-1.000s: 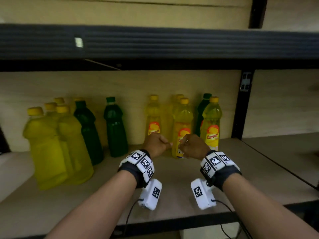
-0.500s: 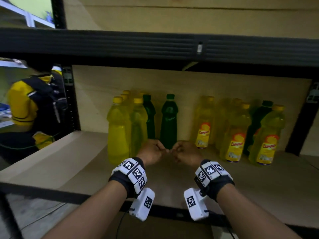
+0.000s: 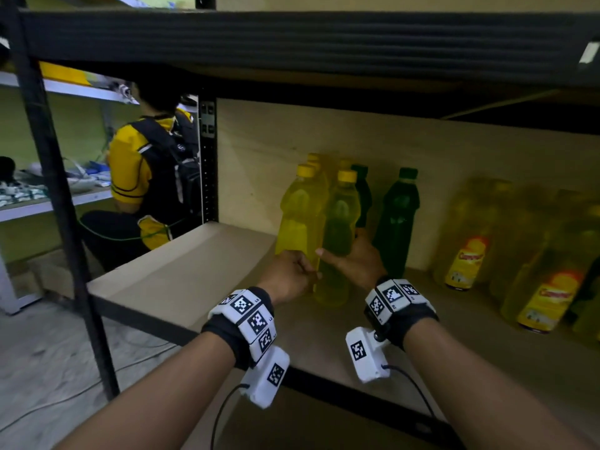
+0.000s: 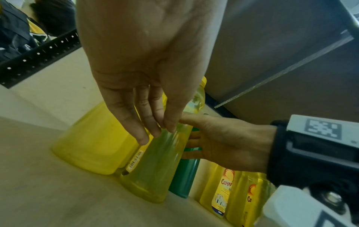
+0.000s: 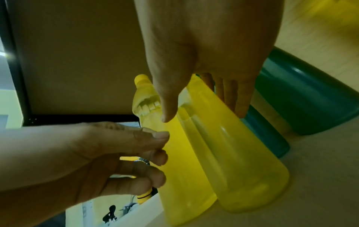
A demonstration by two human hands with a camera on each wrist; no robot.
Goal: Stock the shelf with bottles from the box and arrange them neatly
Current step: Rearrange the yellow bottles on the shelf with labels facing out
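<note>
Two plain yellow bottles stand at the left of the shelf board [image 3: 201, 271]. My right hand [image 3: 352, 258] holds the front yellow bottle [image 3: 339, 228], thumb across its front and fingers [image 5: 239, 104] behind it, beside a dark green bottle [image 3: 396, 219]. My left hand [image 3: 292, 274] is just left of it, with its fingertips [image 4: 155, 133] touching that same bottle [image 4: 155, 169] and holding nothing. The left yellow bottle [image 3: 300, 216] stands against it, with more yellow caps behind. Both bottles are upright.
Labelled yellow bottles [image 3: 464, 254] stand blurred at the right, one nearer the front edge [image 3: 548, 297]. The black beam of the upper shelf [image 3: 292, 40] hangs low overhead. A black post [image 3: 55, 190] stands left, and a person in yellow and black [image 3: 146, 170] sits beyond it.
The view has swung left. Both hands moved from the labelled bottles to the plain yellow ones. My right hand opened from a fist and took the front yellow bottle.
</note>
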